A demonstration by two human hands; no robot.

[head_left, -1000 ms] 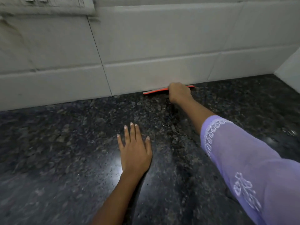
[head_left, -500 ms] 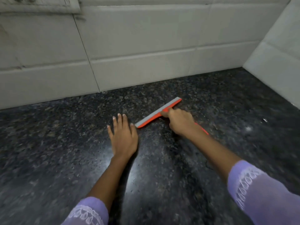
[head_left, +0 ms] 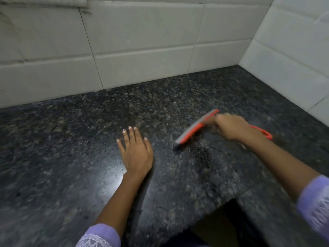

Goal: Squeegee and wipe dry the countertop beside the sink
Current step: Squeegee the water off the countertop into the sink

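The dark speckled granite countertop (head_left: 74,157) fills the view and shines wet in its middle. My right hand (head_left: 229,127) is shut on an orange squeegee (head_left: 191,131) with a grey blade. The blade lies tilted on the stone, its lower end toward me, and the orange handle end sticks out behind my wrist on the right. My left hand (head_left: 136,152) rests flat on the counter, fingers spread, a short way left of the blade. The sink is out of view.
White wall tiles (head_left: 142,41) stand along the back of the counter, and a second tiled wall (head_left: 293,59) closes the right side into a corner. The counter's front edge has a notch (head_left: 219,221) at the lower right.
My right hand has pulled the squeegee from the back wall toward me across the stone, then to the right. My left hand stays flat on the counter. The view has shifted right and toward me.
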